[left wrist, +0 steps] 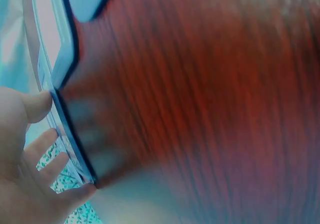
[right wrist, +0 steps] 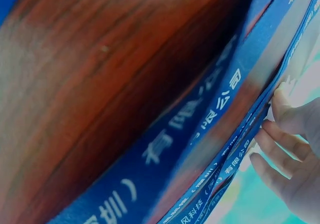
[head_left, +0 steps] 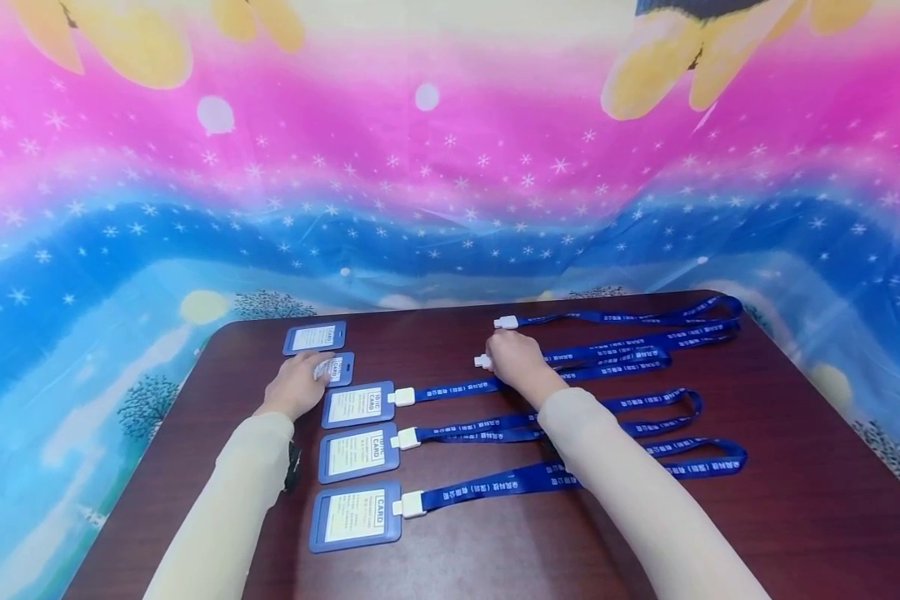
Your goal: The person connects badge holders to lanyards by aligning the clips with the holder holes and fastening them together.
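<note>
In the head view my left hand (head_left: 294, 385) is on the left end of a small blue badge holder (head_left: 340, 369), gripping it. The left wrist view shows the thumb and fingers along that holder's edge (left wrist: 75, 144). My right hand (head_left: 521, 358) pinches a blue lanyard with white lettering, just behind its white clip (head_left: 483, 361). In the right wrist view, thumb and fingertips meet the lanyard strap (right wrist: 235, 159). A gap of tabletop separates this clip from the holder. Another loose badge holder (head_left: 315, 337) lies behind the left hand, opposite a further lanyard's white clip (head_left: 506, 322).
Nearer me, three badge holders lie in a column, each joined to a lanyard: the back one (head_left: 358, 404), the middle one (head_left: 360, 452) and the front one (head_left: 356, 517). Their straps (head_left: 487, 492) run right under my right arm. A patterned cloth (head_left: 450, 183) hangs behind the brown table (head_left: 480, 558).
</note>
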Demonstrator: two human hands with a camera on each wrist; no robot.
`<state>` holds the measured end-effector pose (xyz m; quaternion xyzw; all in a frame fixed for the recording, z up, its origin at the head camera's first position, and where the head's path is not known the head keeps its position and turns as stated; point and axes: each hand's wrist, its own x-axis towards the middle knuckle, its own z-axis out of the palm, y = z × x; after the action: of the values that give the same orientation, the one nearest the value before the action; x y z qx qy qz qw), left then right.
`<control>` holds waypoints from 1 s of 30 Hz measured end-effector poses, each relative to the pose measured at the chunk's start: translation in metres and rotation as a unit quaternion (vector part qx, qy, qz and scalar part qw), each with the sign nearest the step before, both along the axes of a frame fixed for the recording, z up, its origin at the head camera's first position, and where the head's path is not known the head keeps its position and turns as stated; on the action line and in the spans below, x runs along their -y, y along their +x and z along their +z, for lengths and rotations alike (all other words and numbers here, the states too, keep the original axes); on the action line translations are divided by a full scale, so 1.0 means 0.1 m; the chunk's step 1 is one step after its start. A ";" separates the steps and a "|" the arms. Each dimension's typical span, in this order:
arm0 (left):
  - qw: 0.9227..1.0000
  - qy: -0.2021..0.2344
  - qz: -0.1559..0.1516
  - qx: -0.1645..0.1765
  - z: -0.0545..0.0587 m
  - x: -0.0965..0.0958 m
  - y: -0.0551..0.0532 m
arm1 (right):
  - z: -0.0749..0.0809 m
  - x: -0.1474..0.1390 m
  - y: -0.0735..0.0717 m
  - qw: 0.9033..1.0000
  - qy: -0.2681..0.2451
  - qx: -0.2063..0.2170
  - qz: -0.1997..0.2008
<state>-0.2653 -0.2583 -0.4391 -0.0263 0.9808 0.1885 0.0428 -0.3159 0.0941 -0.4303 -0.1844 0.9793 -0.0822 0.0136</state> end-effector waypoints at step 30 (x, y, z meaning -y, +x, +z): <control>1.000 -0.001 -0.001 -0.001 0.00 -0.56 -0.10 | -0.01 0.01 0.00 1.000 0.010 -0.013 0.005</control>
<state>-0.2755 -0.2019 -0.4395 -0.0253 0.9810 0.1875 0.0419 -0.3159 0.0926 -0.4309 -0.1902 0.9792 -0.0702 0.0034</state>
